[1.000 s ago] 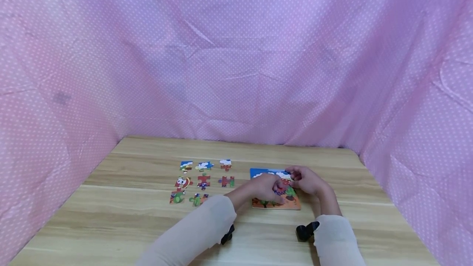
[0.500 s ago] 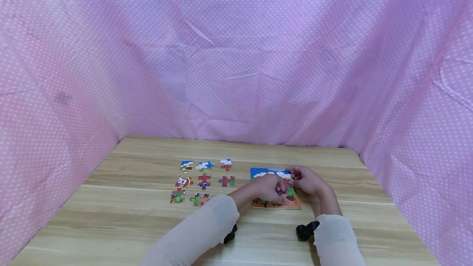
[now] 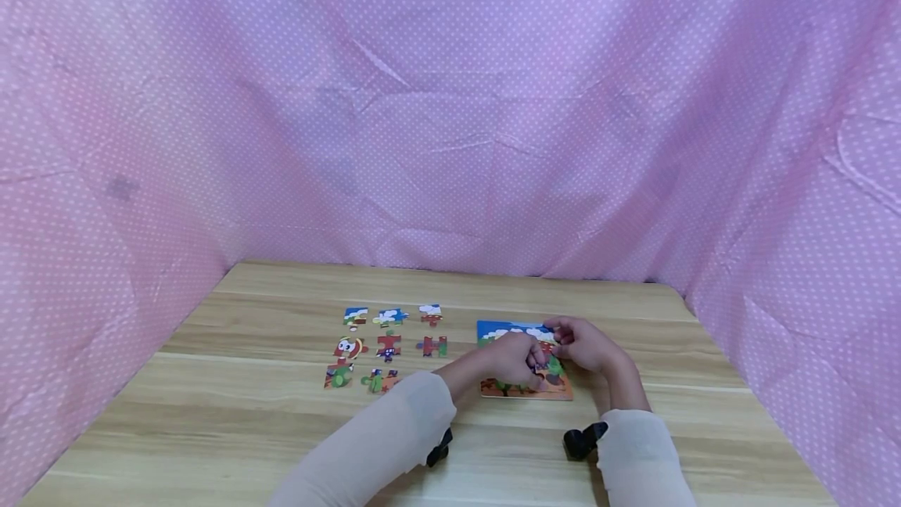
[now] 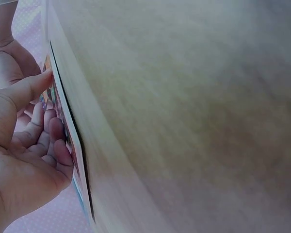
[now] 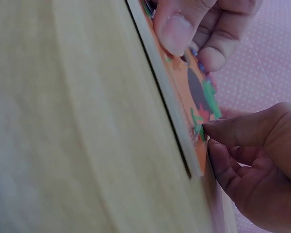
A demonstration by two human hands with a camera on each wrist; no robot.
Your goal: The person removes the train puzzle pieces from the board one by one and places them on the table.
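On the right part of the table lies a flat puzzle board (image 3: 493,329), printed with blue sky, clouds and orange ground. My left hand (image 3: 512,358) reaches across it, its fingers curled and fingertips down at the board; a puzzle piece seems to sit under them, mostly hidden. In the left wrist view the left thumb (image 4: 36,87) touches the board near its front edge. My right hand (image 3: 587,344) grips the board's right edge, with thumb and fingertips at the rim. Seen from the right wrist, the right hand (image 5: 262,165) pinches that edge beside printed green leaves.
Left of the board, several loose puzzle pieces (image 3: 388,346) lie in rows on the wooden table (image 3: 281,444). The lowest row is close to the left sleeve (image 3: 394,429). Pink dotted cloth (image 3: 450,139) hangs around the back and sides.
My left hand has shifted slightly right over the board, then stayed about there with small finger movements. The right hand and the loose pieces stay in place.
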